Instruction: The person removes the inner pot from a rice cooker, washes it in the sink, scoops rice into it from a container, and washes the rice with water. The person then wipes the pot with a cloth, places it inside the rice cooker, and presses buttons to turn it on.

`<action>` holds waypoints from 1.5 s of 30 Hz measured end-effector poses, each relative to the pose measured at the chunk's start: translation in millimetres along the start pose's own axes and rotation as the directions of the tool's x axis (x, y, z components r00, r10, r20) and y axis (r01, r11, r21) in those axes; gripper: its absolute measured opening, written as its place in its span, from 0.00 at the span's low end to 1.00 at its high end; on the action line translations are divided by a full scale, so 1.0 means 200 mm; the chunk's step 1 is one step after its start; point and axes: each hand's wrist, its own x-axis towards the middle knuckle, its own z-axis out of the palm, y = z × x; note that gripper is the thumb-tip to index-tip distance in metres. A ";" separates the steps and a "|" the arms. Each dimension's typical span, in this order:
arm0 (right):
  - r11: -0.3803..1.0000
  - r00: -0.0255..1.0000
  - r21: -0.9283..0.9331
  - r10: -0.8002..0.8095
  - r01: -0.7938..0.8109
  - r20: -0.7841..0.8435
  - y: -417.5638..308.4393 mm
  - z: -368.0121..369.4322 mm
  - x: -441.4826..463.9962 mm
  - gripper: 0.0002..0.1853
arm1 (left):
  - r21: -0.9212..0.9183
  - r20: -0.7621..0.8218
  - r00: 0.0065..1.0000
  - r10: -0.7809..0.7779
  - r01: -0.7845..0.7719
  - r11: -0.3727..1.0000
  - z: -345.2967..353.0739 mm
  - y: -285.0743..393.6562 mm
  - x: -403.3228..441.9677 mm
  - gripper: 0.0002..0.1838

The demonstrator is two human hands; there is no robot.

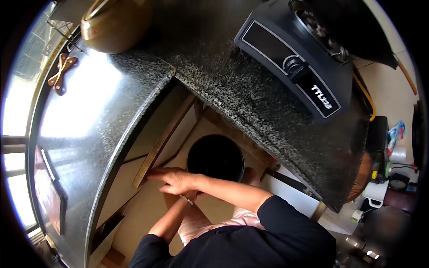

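Observation:
My right hand (177, 181) reaches across to the left below the counter. Its fingers stretch out, and their tips are at the lower end of a brown wooden cabinet edge (144, 172); whether they press on it I cannot make out. Crossing under the right forearm is my left hand (193, 194), mostly hidden, with a beaded bracelet (186, 199) at its wrist. A round black bucket-like container (215, 156) stands on the floor just beyond my hands, between the cabinets.
Dark granite counter (201, 85) forms a corner above the cabinets. On it are a black stove (290, 67), a brass-coloured pot (114, 29), a wooden trivet (61, 73) and a flat board (49, 187). A white mug (375, 192) and clutter stand at right.

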 end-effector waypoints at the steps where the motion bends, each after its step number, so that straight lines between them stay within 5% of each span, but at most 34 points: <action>1: 0.999 0.999 -0.017 -0.041 0.041 -0.011 0.03 0.00 0.00 0.30 | -0.032 -0.022 0.998 -0.059 0.058 0.998 -0.04 -0.01 0.09 0.15; 6: 0.978 0.979 0.045 -0.204 0.203 0.024 0.15 0.01 -0.02 0.30 | -0.202 -0.120 0.929 -0.349 0.322 0.925 -0.25 0.11 0.48 0.23; 8: 0.968 0.969 0.078 -0.244 0.240 0.048 0.20 0.00 -0.04 0.29 | -0.060 -0.308 0.941 -0.143 0.131 0.990 -0.28 0.47 0.31 0.22; 12: 0.979 0.983 -0.090 -0.181 0.183 0.034 0.44 -0.13 -0.24 0.26 | -0.495 -0.119 0.993 -0.009 -0.052 0.868 -0.32 0.39 0.45 0.15; 13: 0.957 0.956 -0.189 -0.250 0.220 -0.154 0.48 -0.23 -0.33 0.21 | -0.595 -0.074 0.997 0.031 -0.069 0.801 -0.32 0.36 0.47 0.13; 14: 0.983 0.970 -0.182 -0.049 0.005 -0.237 0.51 -0.35 -0.43 0.16 | -0.685 -0.033 0.997 0.075 -0.077 0.724 -0.33 0.32 0.48 0.12; 15: 0.984 0.919 -0.163 0.001 -0.070 -0.393 0.57 -0.46 -0.53 0.15 | -0.718 -0.027 0.996 -0.088 0.042 0.695 -0.33 0.25 0.53 0.08; 17: 0.961 0.759 -0.083 0.153 -0.264 -0.633 0.77 -0.72 -0.70 0.12 | -0.706 -0.007 0.999 -0.042 0.025 0.708 -0.34 0.26 0.51 0.08; 19: 0.761 0.652 -0.292 0.216 -0.578 -0.727 1.03 -1.04 -0.87 0.13 | -0.682 -0.049 0.999 -0.005 -0.030 0.730 -0.34 0.26 0.50 0.08; 20: 0.486 0.560 -0.344 0.420 -0.804 -0.715 1.05 -1.13 -0.90 0.15 | -0.666 -0.079 0.997 0.010 -0.060 0.743 -0.32 0.27 0.51 0.08; 21: 0.246 0.515 -0.457 0.522 -0.855 -0.681 1.25 -1.25 -0.98 0.16 | -0.650 -0.108 0.994 0.028 -0.092 0.755 -0.31 0.30 0.52 0.08; 23: 0.319 0.304 -0.078 0.761 -0.945 -0.573 1.36 -1.26 -1.05 0.17 | -0.646 -0.121 0.993 -0.003 -0.076 0.759 -0.27 0.34 0.50 0.08; 26: 0.352 0.297 0.030 0.829 -0.935 -0.473 1.69 -1.29 -1.13 0.19 | -0.679 -0.114 0.993 -0.032 -0.054 0.732 -0.23 0.36 0.50 0.10; 29: 0.330 0.333 -0.086 0.831 -0.940 -0.446 1.50 -1.23 -1.05 0.22 | -0.712 -0.086 0.994 -0.075 -0.008 0.702 -0.21 0.35 0.51 0.10; 32: 0.404 0.360 0.051 0.859 -0.913 -0.364 1.50 -1.29 -1.06 0.22 | -0.715 -0.080 0.994 -0.074 -0.006 0.699 -0.19 0.34 0.50 0.11; 36: 0.332 0.364 -0.193 0.594 -0.923 -0.717 1.60 -1.46 -0.96 0.20 | -0.714 -0.129 0.990 -0.056 -0.054 0.699 -0.14 0.38 0.46 0.11; 39: 0.235 0.362 -0.277 0.536 -0.932 -0.763 1.72 -1.47 -0.85 0.18 | -0.696 -0.154 0.987 -0.050 -0.073 0.714 -0.13 0.35 0.46 0.11; 42: 0.249 0.455 -0.385 0.590 -0.889 -0.667 1.80 -1.35 -0.74 0.17 | -0.698 -0.173 0.985 -0.023 -0.106 0.708 -0.11 0.35 0.45 0.11; 45: 0.428 0.594 -0.413 0.605 -0.804 -0.529 1.77 -1.25 -0.69 0.16 | -0.714 -0.178 0.984 -0.029 -0.109 0.692 -0.09 0.37 0.44 0.10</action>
